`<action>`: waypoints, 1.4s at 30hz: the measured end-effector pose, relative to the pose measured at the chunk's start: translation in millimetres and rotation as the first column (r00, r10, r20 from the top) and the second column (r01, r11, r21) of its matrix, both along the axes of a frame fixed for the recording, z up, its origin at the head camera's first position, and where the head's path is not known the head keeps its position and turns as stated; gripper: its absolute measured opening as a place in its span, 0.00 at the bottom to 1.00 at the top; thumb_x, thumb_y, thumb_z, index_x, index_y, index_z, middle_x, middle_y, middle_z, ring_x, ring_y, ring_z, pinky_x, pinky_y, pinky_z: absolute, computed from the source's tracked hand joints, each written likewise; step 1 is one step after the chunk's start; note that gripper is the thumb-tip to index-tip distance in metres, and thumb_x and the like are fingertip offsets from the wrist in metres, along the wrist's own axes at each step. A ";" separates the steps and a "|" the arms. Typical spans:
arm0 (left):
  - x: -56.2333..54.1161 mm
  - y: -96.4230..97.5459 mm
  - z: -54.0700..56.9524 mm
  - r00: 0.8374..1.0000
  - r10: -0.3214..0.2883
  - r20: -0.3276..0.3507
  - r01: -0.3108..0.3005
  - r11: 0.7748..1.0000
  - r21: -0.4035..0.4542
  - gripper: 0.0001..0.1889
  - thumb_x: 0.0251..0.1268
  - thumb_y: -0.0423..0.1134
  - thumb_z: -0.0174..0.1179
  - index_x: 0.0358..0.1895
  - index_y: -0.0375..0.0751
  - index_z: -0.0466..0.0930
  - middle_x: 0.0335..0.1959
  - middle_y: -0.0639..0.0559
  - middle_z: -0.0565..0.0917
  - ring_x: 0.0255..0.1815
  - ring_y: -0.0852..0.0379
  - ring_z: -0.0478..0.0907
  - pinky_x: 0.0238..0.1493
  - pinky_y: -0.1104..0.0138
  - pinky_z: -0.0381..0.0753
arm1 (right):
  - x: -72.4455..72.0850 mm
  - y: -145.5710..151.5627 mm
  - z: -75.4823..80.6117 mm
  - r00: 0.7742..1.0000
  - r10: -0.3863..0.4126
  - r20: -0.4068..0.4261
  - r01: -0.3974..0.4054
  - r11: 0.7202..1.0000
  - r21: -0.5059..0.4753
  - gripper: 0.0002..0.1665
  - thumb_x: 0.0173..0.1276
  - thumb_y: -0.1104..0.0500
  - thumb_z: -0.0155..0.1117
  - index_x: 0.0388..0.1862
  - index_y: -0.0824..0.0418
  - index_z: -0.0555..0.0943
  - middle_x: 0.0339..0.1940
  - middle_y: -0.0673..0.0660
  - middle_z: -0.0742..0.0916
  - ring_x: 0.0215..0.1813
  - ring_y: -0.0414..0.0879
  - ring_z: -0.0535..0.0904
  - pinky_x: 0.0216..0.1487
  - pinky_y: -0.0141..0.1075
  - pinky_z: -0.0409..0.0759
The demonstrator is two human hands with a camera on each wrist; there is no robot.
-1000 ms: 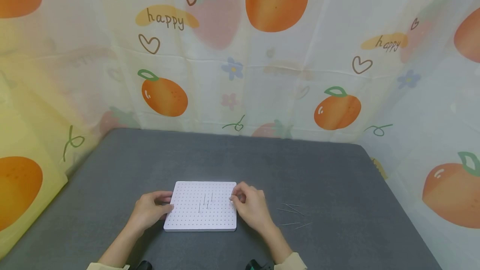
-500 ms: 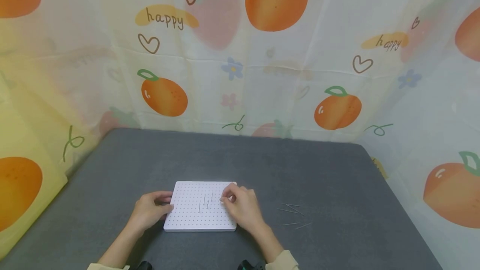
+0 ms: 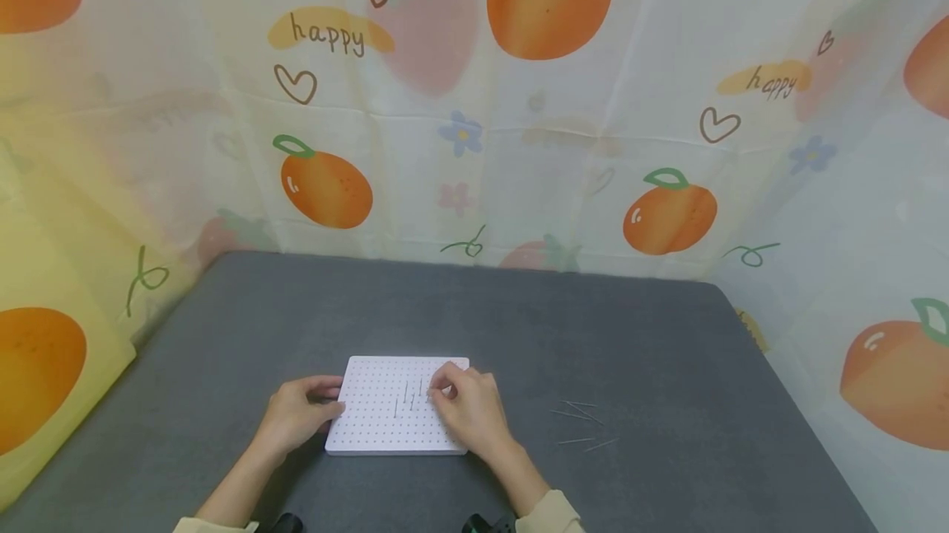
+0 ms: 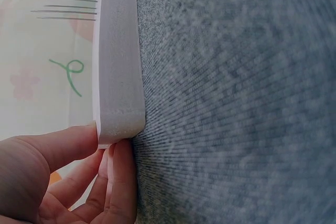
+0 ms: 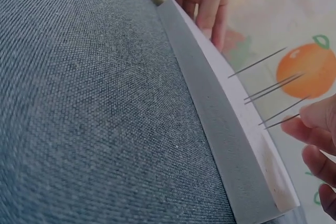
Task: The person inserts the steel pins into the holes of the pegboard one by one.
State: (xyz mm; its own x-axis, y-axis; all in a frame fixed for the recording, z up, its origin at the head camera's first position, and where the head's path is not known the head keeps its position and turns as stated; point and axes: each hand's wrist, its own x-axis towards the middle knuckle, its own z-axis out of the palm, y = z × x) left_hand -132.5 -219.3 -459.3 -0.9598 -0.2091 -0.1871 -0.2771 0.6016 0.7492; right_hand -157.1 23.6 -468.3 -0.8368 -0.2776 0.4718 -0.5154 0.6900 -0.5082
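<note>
- The flat white rectangular board [image 3: 363, 426], with rounded corners and rows of small holes, lies at the lower centre of the head view on the dark grey tabletop [image 3: 652, 360].
- The left hand [image 3: 296, 416] grips the board's left edge, its thumb at the top rim and its fingers against the side.
- The right hand [image 3: 473, 408], over the board's right part, pinches a thin, straight dark pin [image 5: 282, 121] between thumb and index finger; the pin's lower end is at the board.
- Four thin upright pins [image 5: 257, 62] stand in the board, just left of the right hand in the head view.
- Several loose silvery pins [image 3: 569, 414] lie right of the lower centre.
- Pale cloth printed with oranges [image 3: 563, 170] fills the upper frame.
</note>
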 end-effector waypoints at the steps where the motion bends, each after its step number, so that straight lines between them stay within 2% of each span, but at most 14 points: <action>1: -0.1 0.1 -0.1 1.000 0.000 -0.001 0.000 1.000 -0.001 0.22 0.52 0.32 0.63 0.53 0.33 0.75 0.42 0.40 0.81 0.31 0.56 0.77 0.27 0.65 0.81 | -0.1 -0.1 -0.4 1.000 0.002 -0.001 -0.002 1.000 0.005 0.06 0.52 0.59 0.66 0.25 0.48 0.78 0.25 0.41 0.84 0.26 0.33 0.71 0.37 0.33 0.68; 12: -0.7 0.5 -0.9 1.000 0.006 0.008 -0.006 1.000 -0.013 0.22 0.52 0.32 0.63 0.53 0.33 0.75 0.42 0.41 0.81 0.32 0.55 0.77 0.27 0.65 0.81 | -0.8 -3.0 -7.0 1.000 -0.003 -0.027 0.005 0.997 0.072 0.06 0.53 0.57 0.65 0.24 0.47 0.77 0.22 0.40 0.82 0.25 0.33 0.68 0.38 0.33 0.67; 26: -0.3 0.8 0.5 1.000 -0.001 -0.003 0.001 1.000 -0.003 0.22 0.51 0.32 0.63 0.53 0.32 0.75 0.41 0.40 0.81 0.31 0.56 0.77 0.27 0.66 0.81 | -0.5 -3.9 -6.8 0.999 -0.007 -0.037 0.012 0.992 0.127 0.05 0.54 0.57 0.65 0.25 0.47 0.77 0.19 0.40 0.79 0.24 0.34 0.66 0.38 0.34 0.67; 35: 0.3 1.4 1.7 1.000 -0.002 0.003 0.002 1.000 0.000 0.23 0.51 0.32 0.63 0.53 0.32 0.75 0.42 0.39 0.81 0.30 0.56 0.78 0.27 0.65 0.81 | 3.0 2.5 -2.4 1.000 0.030 0.002 -0.030 0.992 0.121 0.05 0.55 0.57 0.64 0.32 0.49 0.79 0.27 0.41 0.85 0.27 0.33 0.69 0.36 0.31 0.65; 42: 0.5 1.4 1.3 1.000 -0.007 -0.013 0.007 1.000 0.002 0.22 0.51 0.31 0.63 0.53 0.32 0.75 0.41 0.40 0.82 0.29 0.57 0.78 0.26 0.66 0.80 | 4.9 12.4 1.8 0.999 0.040 0.014 -0.041 0.996 0.080 0.06 0.55 0.58 0.65 0.33 0.50 0.79 0.29 0.43 0.85 0.28 0.34 0.71 0.35 0.30 0.66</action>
